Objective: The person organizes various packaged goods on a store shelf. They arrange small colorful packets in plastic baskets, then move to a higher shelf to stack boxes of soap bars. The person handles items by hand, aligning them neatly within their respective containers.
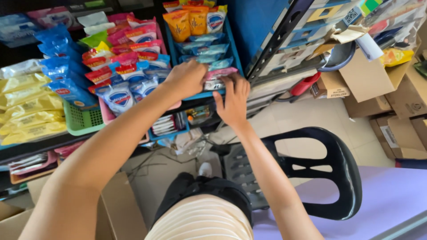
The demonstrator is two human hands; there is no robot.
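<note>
1. Fingers of the right hand are spread a little and bent at the tips, and they press on a pink packet at the near edge of the blue tray.
2. Whether the right hand really grips the packet I cannot tell; the fingertips only touch its top.
3. On the left hand the fingers are curled down and closed over the packets at the near left corner of the same tray; what exactly it holds is hidden under the hand.
4. Both forearms reach forward and upward from the body, the left one longer across the view, the wrists almost straight.
5. Just beside the blue tray, on its left, stands a pink tray with red and blue packets, and further left a green basket.
6. Below the arms a black plastic chair stands on the floor.
</note>
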